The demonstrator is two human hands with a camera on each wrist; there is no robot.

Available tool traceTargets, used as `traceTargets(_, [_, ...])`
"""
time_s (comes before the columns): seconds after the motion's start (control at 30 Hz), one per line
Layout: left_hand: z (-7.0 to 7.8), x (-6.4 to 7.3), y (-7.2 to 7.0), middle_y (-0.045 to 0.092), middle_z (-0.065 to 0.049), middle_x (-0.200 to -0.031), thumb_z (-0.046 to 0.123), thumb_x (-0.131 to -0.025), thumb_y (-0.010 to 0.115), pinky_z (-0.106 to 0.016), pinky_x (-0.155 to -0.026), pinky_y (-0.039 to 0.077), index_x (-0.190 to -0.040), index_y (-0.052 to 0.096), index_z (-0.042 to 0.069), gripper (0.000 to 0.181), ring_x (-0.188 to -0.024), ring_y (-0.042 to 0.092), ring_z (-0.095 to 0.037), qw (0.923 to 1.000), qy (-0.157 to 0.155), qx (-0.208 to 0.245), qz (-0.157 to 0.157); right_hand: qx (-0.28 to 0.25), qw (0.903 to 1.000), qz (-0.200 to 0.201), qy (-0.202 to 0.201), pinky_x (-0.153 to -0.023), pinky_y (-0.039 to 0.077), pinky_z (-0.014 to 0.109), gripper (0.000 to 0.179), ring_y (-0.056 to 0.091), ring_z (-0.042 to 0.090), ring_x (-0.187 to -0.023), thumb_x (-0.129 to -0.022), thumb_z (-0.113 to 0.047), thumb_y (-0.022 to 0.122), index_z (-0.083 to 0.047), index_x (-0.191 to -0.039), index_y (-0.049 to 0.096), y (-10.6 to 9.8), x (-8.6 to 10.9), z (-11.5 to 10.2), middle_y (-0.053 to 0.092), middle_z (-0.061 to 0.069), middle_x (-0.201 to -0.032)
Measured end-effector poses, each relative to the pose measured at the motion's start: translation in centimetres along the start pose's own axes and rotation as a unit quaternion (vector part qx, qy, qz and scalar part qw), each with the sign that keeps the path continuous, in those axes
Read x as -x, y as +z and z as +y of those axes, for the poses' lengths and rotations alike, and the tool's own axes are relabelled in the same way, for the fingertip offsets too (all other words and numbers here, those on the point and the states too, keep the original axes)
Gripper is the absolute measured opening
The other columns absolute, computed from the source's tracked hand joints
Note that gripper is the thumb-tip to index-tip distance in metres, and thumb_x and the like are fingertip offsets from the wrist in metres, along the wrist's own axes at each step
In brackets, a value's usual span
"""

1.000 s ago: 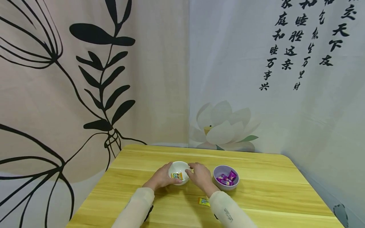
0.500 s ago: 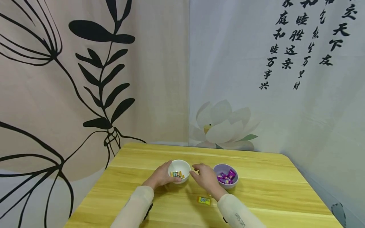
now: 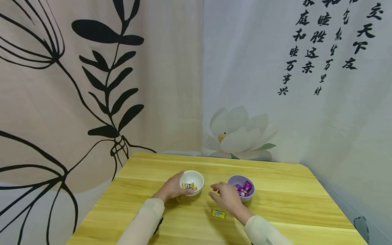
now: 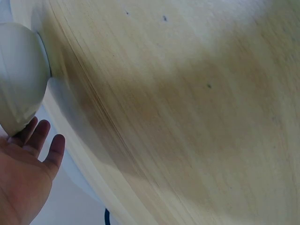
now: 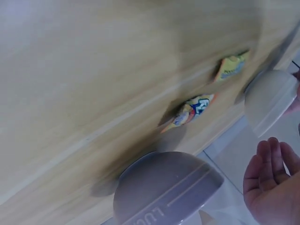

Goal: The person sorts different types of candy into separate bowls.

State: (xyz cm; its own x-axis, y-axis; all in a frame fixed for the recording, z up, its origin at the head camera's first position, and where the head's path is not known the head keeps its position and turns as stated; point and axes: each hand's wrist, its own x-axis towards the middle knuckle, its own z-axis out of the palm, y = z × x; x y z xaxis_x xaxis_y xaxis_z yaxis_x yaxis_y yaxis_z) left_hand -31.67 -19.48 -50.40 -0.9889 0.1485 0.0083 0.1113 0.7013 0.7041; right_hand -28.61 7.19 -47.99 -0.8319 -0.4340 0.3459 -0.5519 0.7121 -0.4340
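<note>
A white bowl stands left of the table's middle, with yellow-wrapped candies inside. My left hand grips its left side, thumb along the near rim; in the left wrist view the fingertips meet the bowl's edge. Between this bowl and a purple bowl, my right hand hovers with fingers loosely bent and nothing in them. It overlaps the purple bowl's left side in the head view. Below that hand lies a yellow-wrapped candy. The right wrist view shows a second wrapped candy on the table, hidden in the head view.
Several purple-wrapped candies lie in the purple bowl. The wooden table has rounded far corners. Behind it hangs a cloth backdrop with black plants, a pale lotus and Chinese writing.
My right hand has drawn back rightward from the white bowl's rim toward the purple bowl. More yellow wrapper shows inside the white bowl. My left hand has kept its grip.
</note>
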Motion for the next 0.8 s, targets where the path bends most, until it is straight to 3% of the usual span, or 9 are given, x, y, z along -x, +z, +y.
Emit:
traceTargets(0.33, [0.0, 0.2, 0.1, 0.043, -0.021, -0.147, 0.049, -0.07, 0.088, -0.056, -0.104, 0.038, -0.154, 0.028, 0.0, 0.114, -0.125, 0.049, -0.036, 1.0, 0.006, 0.004, 0.003, 0.014, 0.9986, -0.051, -0.004, -0.065, 0.052, 0.03, 0.029, 0.065, 0.018, -0.082, -0.09, -0.03, 0.073, -0.008, -0.109, 0.075, 0.1, 2.1, 0.1, 0.07, 0.003, -0.099])
traceTargets(0.6, [0.0, 0.3, 0.1, 0.041, -0.021, -0.15, 0.05, -0.071, 0.087, -0.056, -0.105, 0.037, -0.154, 0.027, 0.0, 0.115, -0.129, 0.046, -0.037, 1.0, 0.006, 0.0, 0.001, 0.025, 0.9984, -0.044, -0.026, -0.062, 0.051, 0.028, 0.028, 0.065, 0.015, -0.077, -0.085, -0.028, 0.077, -0.007, -0.104, 0.076, 0.2, 3.9, 0.8, 0.071, 0.003, -0.095])
traceTargets(0.8, [0.1, 0.2, 0.1, 0.041, -0.021, -0.15, 0.05, -0.07, 0.087, -0.057, -0.106, 0.036, -0.154, 0.028, 0.0, 0.115, -0.13, 0.046, -0.038, 1.0, 0.005, 0.001, 0.003, 0.054, 0.9972, -0.038, -0.034, -0.067, 0.053, 0.034, 0.027, 0.065, 0.015, -0.077, -0.082, -0.029, 0.08, -0.009, -0.1, 0.076, 0.5, 5.0, 1.3, 0.069, -0.002, -0.088])
